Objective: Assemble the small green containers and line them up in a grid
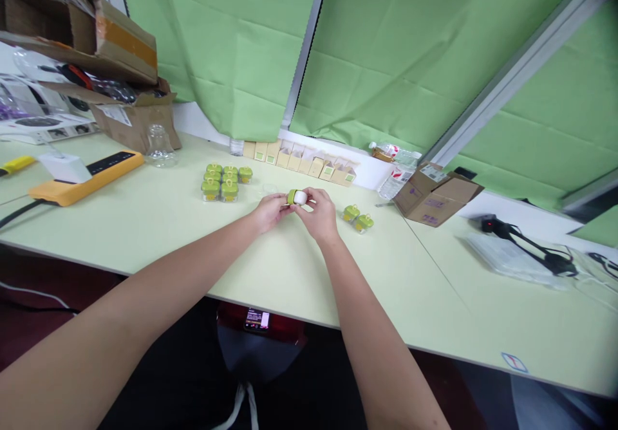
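Over the middle of the table, my left hand (271, 213) and my right hand (319, 214) meet with fingers closed around a small green lid with a white rounded part (300, 197). The left fingers are at its green side, the right fingers at its white side. Behind my left hand a faint clear cup-like piece (269, 188) is on the table. Left of my hands stands a cluster of small clear jars with green looped lids (230, 189). To the right are two more green-lidded jars (363, 223).
A row of small cardboard boxes (309, 161) lines the wall. Bottles (396, 181) and an opened carton (437, 197) stand at back right. On the left are an orange power strip (96, 176), a clear glass vessel (159, 145) and stacked cartons (130, 44). A headset-like strap (526, 244) lies far right.
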`<state>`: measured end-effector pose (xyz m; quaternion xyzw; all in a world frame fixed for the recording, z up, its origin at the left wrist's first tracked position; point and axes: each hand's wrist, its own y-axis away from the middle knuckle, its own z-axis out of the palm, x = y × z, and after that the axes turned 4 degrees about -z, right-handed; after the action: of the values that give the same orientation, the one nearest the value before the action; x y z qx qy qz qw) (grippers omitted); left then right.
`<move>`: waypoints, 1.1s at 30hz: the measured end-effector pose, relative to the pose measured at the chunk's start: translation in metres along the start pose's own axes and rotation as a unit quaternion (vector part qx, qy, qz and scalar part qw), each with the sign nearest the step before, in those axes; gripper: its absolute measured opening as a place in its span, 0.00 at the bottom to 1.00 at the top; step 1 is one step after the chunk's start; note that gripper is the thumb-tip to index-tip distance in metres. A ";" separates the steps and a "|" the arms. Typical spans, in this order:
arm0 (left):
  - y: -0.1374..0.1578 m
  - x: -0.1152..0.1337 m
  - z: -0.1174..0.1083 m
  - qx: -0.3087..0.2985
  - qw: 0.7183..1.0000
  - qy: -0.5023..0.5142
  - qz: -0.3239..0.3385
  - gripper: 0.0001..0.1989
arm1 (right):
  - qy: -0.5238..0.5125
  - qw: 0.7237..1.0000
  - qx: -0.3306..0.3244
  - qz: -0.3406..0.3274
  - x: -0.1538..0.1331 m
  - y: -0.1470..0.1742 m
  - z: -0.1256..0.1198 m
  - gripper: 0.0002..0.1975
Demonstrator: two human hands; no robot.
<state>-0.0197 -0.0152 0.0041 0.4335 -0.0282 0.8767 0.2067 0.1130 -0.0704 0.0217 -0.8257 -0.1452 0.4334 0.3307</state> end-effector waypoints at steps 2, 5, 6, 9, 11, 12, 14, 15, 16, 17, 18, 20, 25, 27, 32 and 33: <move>0.001 0.001 0.001 0.002 1.000 0.005 -0.001 0.05 | 0.003 1.000 0.004 -0.005 0.001 0.000 0.001 0.15; 0.002 0.002 0.002 0.003 1.000 0.008 -0.008 0.05 | 0.004 1.000 0.000 -0.012 0.004 -0.001 0.002 0.15; 0.002 0.002 0.002 0.005 1.000 0.008 -0.009 0.05 | 0.005 1.000 0.000 -0.011 0.005 -0.001 0.002 0.15; 0.001 0.001 0.002 0.016 1.000 0.010 -0.007 0.05 | 0.011 1.000 0.005 -0.013 0.007 0.000 0.002 0.14; -0.002 0.000 0.001 0.016 1.000 0.011 -0.005 0.05 | 0.017 1.000 0.007 -0.020 0.007 0.001 0.003 0.15; -0.003 -0.001 0.000 0.013 1.000 0.011 -0.005 0.05 | 0.021 0.999 0.008 -0.024 0.007 0.001 0.003 0.16; -0.006 -0.002 -0.001 0.005 1.000 0.012 -0.006 0.05 | 0.030 0.999 0.016 -0.025 0.008 0.001 0.005 0.18; -0.007 -0.002 -0.002 0.002 1.000 0.012 -0.007 0.05 | 0.030 0.999 0.021 -0.023 0.008 0.001 0.006 0.19; -0.008 -0.002 -0.003 0.001 1.000 0.013 -0.007 0.05 | 0.028 0.999 0.027 -0.019 0.009 0.002 0.007 0.20; -0.008 -0.002 -0.003 0.000 1.000 0.014 -0.007 0.05 | 0.022 0.999 0.031 -0.015 0.009 0.002 0.007 0.21; -0.008 -0.002 -0.004 0.000 1.000 0.015 -0.007 0.05 | 0.015 0.999 0.032 -0.008 0.010 0.002 0.007 0.22; -0.008 -0.002 -0.004 -0.001 1.000 0.016 -0.008 0.05 | 0.002 0.999 0.029 0.015 0.012 0.003 0.007 0.24; -0.009 -0.002 -0.006 -0.027 1.000 0.015 0.002 0.05 | -0.057 0.995 0.027 0.074 0.009 0.004 0.008 0.26; -0.011 -0.002 -0.007 -0.040 0.999 0.021 0.020 0.05 | -0.107 0.991 0.036 0.074 0.006 0.003 0.009 0.27; -0.012 0.001 -0.009 -0.080 0.996 0.007 0.045 0.09 | -0.221 0.965 0.036 0.136 0.001 -0.003 0.007 0.31; -0.011 0.002 -0.009 -0.089 0.995 -0.003 0.042 0.09 | -0.236 0.960 0.029 0.150 0.001 -0.004 0.006 0.32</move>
<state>-0.0236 -0.0027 -0.0017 0.4143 -0.1247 0.8774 0.2073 0.1092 -0.0649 0.0214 -0.7024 -0.0806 0.6646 0.2419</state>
